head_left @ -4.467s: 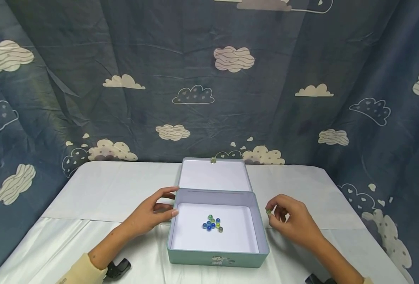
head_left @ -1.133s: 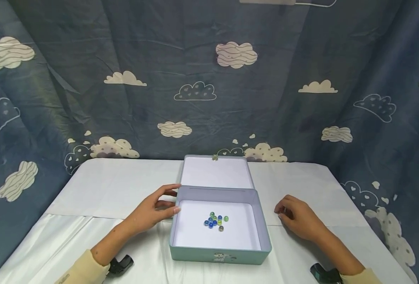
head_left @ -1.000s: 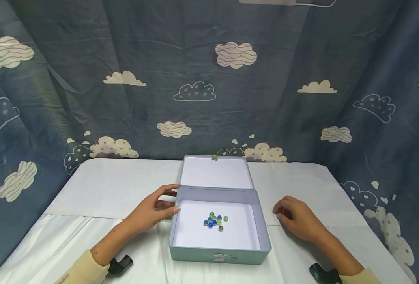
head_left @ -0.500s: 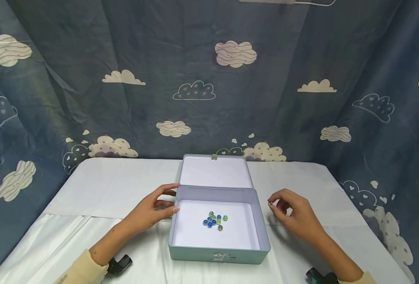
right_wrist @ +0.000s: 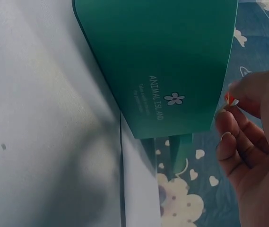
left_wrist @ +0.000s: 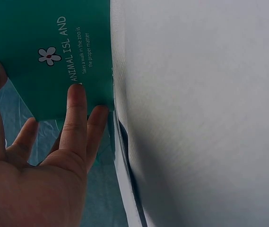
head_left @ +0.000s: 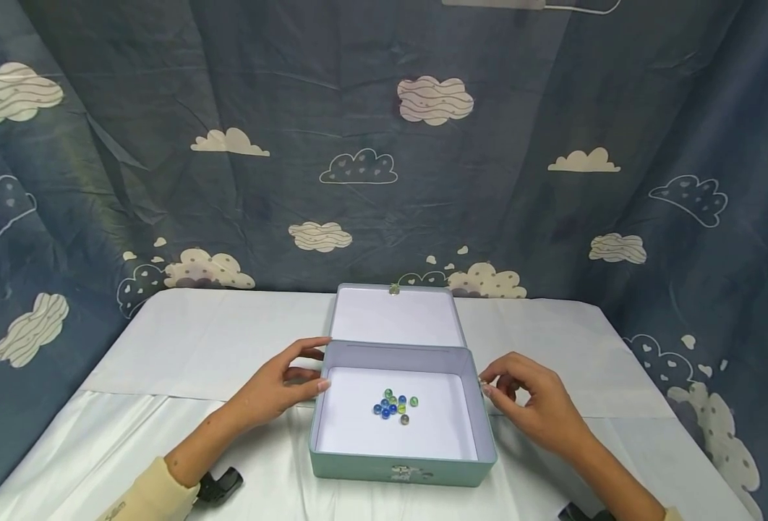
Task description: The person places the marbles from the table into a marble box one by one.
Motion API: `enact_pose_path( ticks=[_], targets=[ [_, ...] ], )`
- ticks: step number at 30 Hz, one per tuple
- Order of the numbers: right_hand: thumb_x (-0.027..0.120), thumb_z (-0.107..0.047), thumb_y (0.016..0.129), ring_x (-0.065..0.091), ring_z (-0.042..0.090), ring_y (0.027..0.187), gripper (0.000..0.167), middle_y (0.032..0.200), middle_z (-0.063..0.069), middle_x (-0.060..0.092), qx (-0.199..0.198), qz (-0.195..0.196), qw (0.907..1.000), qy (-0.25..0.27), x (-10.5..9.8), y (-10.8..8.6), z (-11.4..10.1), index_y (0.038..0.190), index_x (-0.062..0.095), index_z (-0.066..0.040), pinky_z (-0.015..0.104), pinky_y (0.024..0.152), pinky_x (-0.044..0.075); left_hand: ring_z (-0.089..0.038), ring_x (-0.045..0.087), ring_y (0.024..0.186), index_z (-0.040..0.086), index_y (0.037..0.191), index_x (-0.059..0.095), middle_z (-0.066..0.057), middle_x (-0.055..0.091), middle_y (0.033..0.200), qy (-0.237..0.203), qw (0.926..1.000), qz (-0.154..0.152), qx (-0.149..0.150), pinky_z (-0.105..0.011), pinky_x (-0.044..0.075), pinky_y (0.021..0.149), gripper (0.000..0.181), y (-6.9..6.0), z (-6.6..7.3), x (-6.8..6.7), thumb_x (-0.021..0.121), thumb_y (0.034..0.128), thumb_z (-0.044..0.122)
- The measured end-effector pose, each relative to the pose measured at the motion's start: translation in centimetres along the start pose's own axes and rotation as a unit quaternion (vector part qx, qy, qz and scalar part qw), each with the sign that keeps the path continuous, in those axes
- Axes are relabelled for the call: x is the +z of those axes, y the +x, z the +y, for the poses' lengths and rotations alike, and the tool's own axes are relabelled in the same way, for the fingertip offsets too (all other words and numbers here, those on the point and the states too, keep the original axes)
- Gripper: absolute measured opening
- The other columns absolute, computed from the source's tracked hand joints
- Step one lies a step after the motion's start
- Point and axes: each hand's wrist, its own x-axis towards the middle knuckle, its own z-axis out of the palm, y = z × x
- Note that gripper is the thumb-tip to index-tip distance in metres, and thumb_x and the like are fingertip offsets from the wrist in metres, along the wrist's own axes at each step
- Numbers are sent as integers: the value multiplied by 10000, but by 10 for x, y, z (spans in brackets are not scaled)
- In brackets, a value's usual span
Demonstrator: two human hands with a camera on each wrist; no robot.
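Observation:
A green tin box with a pale inside lies open on the white cloth, its lid folded back behind it. Several glass marbles, blue, green and yellowish, lie in the middle of its floor, one greyish marble slightly nearer. My left hand rests against the box's left side, fingers fairly straight on the outer wall and thumb at the rim. Between thumb and index finger, my right hand pinches a marble with red and orange in it, just outside the right rim.
The white-covered table stretches out on both sides of the box. Behind it hangs a dark blue curtain printed with clouds. A black wrist camera sits on the left wrist.
My right hand has risen from the cloth with a marble and moved left to the box's rim. A greenish marble held earliest now lies in the box. My left hand stays put.

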Motion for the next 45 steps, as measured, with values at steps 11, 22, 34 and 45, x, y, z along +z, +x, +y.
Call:
enact_pose_path(
  ticks=[11,22,34,45],
  targets=[
    [845,29,875,588,72,745,362,969,-132,662,190,-151,9997,18,1,-1,-5,1040,737,-274,217,634,541,-347,644,1289,316,1604,435,-178,504,1516,51,10000,-20,32,-308,613,920,674,0,1,-1,762,1015,288],
    [836,70,861,602,58,755,406,998,-129,674,7,-196,9997,138,2,-1,-5,1052,734,-274,243,644,564,-338,655,1277,325,1598,443,-177,519,1504,96,10000,20,8,-318,607,931,675,0,-1,0,771,1008,294],
    [854,62,849,618,54,781,451,999,-62,687,-148,-222,9993,272,0,-1,-2,1081,705,-294,223,662,552,-365,644,1286,309,1601,441,-198,500,1514,-40,10000,-16,4,-314,628,897,687,1,2,-1,778,1003,288],
    [832,71,865,610,55,770,405,1001,-74,678,-440,-153,9981,405,3,-1,2,1084,713,-248,225,655,547,-372,645,1284,276,1610,436,-209,503,1510,-12,10000,-14,29,-313,628,894,694,0,2,0,775,1005,287]
  ],
)
